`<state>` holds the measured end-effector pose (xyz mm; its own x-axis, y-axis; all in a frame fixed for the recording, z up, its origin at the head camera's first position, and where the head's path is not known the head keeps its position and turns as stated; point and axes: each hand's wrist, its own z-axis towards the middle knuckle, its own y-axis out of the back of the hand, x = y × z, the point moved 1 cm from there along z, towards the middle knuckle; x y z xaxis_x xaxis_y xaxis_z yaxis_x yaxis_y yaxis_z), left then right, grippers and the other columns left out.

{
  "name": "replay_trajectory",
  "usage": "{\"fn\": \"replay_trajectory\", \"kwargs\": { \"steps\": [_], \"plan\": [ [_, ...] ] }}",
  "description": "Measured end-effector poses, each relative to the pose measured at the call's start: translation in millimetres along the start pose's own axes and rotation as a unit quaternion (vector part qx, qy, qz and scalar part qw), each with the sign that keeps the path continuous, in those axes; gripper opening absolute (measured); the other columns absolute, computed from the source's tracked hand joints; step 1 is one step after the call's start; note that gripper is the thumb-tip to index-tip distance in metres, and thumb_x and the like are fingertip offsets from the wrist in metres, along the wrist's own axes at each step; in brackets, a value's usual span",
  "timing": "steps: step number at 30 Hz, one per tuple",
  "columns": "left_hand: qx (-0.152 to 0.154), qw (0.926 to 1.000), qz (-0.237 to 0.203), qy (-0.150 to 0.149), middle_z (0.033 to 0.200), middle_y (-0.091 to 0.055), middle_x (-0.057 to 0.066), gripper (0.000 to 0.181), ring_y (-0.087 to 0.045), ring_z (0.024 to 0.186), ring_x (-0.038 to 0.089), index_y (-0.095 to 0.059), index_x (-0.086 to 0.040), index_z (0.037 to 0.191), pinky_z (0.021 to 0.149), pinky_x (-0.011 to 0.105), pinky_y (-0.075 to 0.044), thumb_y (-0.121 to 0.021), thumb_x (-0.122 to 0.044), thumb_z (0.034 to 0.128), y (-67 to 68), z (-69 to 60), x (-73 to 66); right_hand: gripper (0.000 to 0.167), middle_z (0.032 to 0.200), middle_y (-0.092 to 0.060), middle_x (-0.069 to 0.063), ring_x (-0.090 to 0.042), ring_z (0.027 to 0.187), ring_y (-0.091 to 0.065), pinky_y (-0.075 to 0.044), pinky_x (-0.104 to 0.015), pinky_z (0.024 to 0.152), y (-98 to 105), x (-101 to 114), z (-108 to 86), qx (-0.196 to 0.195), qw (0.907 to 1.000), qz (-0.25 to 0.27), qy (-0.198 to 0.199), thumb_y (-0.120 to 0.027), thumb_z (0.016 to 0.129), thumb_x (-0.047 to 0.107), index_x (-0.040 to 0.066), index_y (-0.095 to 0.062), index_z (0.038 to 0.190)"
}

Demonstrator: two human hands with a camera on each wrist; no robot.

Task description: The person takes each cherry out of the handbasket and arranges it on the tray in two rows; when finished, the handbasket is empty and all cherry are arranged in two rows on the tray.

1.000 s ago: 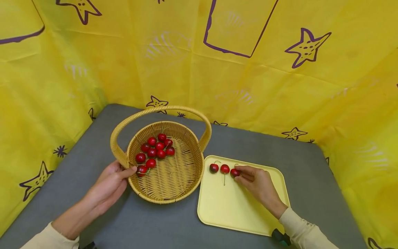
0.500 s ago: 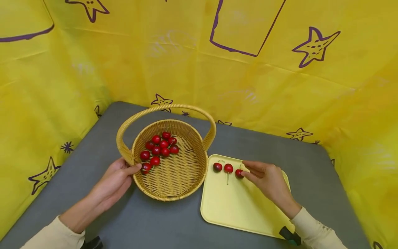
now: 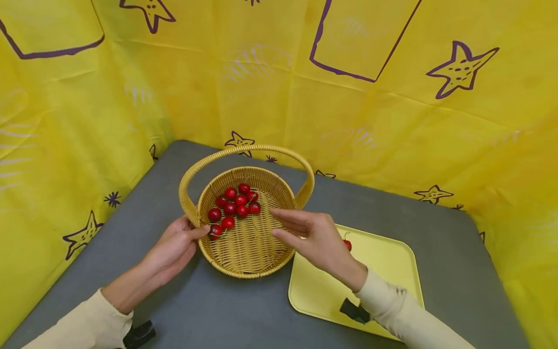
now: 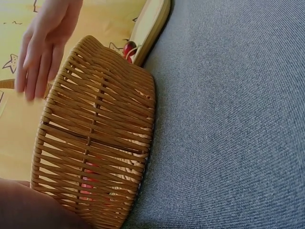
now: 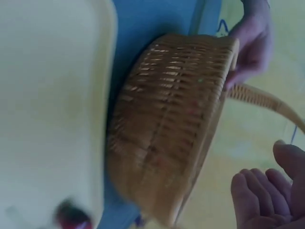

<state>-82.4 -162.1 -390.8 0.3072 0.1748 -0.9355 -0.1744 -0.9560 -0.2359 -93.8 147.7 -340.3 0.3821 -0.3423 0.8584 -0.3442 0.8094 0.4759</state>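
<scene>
My left hand point(image 3: 174, 247) grips the left rim of a round wicker basket point(image 3: 257, 249), thumb over the edge by the handle's base. Several dark red cherries point(image 3: 230, 208) lie in the left and back part of the basket, some with stems. Over the basket's right rim hovers my right hand point(image 3: 318, 240), its fingers extended and apart from the thumb, with nothing between them. On the yellow tray point(image 3: 388, 261) to the right a cherry point(image 3: 347, 245) shows past this hand, which hides part of the tray. The right wrist view has a blurred cherry point(image 5: 74, 218) on the tray.
The basket's tall arched handle point(image 3: 248, 148) rises over its back side. Basket and tray stand side by side on a grey table point(image 3: 209, 310). Yellow cloth point(image 3: 261, 97) with starfish drawings hangs behind and at both sides.
My right hand has let go of the third cherry on the tray and moved left to the basket's rim. The left hand keeps its grip. The head view has shifted slightly.
</scene>
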Motion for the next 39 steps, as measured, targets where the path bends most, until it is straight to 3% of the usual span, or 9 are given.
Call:
{"fn": "replay_trajectory", "kwargs": {
  "steps": [6,11,14,25,33,39],
  "plan": [
    [0.003,1.0,-0.002,0.003,0.172,-0.008,0.016,0.069,-0.002,0.158,0.025,-0.002,0.005,0.164,0.129,0.05,-0.002,-0.045,0.0,0.1094,1.9,0.1,0.6,0.044,0.137,-0.07,0.004,-0.016,0.121,-0.07,-0.057,-0.028,0.097,-38.6,-6.7,44.5,0.065,0.9974,-0.03,0.006,-0.08,0.097,0.03,0.02,-0.071,0.14],
    [0.003,1.0,-0.004,0.0,0.172,-0.011,0.016,0.068,-0.006,0.158,0.025,-0.005,0.005,0.164,0.13,0.05,-0.004,-0.045,-0.001,0.1097,-0.2,0.8,-0.8,0.047,0.139,-0.069,-0.001,-0.022,0.125,-0.068,-0.056,-0.029,0.101,-59.9,-14.4,64.0,0.105,0.9923,-0.065,0.012,-0.079,0.098,0.023,0.012,-0.069,0.142],
    [0.005,1.0,-0.005,0.002,0.173,-0.01,0.015,0.068,-0.006,0.159,0.025,-0.004,0.004,0.165,0.13,0.05,-0.005,-0.045,-0.001,0.1101,-1.3,1.3,-2.0,0.046,0.138,-0.069,-0.005,-0.023,0.125,-0.068,-0.055,-0.031,0.102,-67.9,-19.8,69.9,0.115,0.99,-0.081,0.014,-0.079,0.098,0.021,0.01,-0.068,0.142],
    [0.009,0.9999,-0.012,0.007,0.174,-0.006,0.015,0.071,-0.003,0.159,0.025,0.0,0.004,0.165,0.13,0.05,-0.003,-0.044,-0.001,0.1102,1.0,-0.7,-1.1,0.041,0.133,-0.072,-0.002,-0.008,0.118,-0.068,-0.053,-0.019,0.096,-84.0,-30.4,85.4,0.131,0.9812,-0.141,0.011,-0.077,0.099,0.021,0.011,-0.071,0.138],
    [0.009,0.9999,-0.013,0.002,0.173,-0.011,0.014,0.069,-0.006,0.159,0.024,-0.004,0.004,0.165,0.13,0.05,-0.004,-0.045,-0.002,0.1102,1.8,0.1,0.6,0.034,0.121,-0.077,0.0,-0.007,0.083,-0.061,-0.049,-0.016,0.074,-89.5,-31.3,90.1,0.126,0.9765,-0.173,0.027,-0.08,0.097,0.019,0.012,-0.077,0.13],
    [0.003,0.9999,-0.015,0.006,0.174,-0.009,0.014,0.07,-0.005,0.159,0.024,-0.002,0.003,0.166,0.13,0.049,-0.003,-0.044,-0.001,0.1099,1.5,-0.8,-0.4,0.023,0.116,-0.078,0.003,0.0,0.097,-0.067,-0.051,-0.013,0.085,-93.3,-31.3,91.8,0.138,0.978,-0.155,0.022,-0.08,0.097,0.015,0.012,-0.08,0.12]
  ]
}}
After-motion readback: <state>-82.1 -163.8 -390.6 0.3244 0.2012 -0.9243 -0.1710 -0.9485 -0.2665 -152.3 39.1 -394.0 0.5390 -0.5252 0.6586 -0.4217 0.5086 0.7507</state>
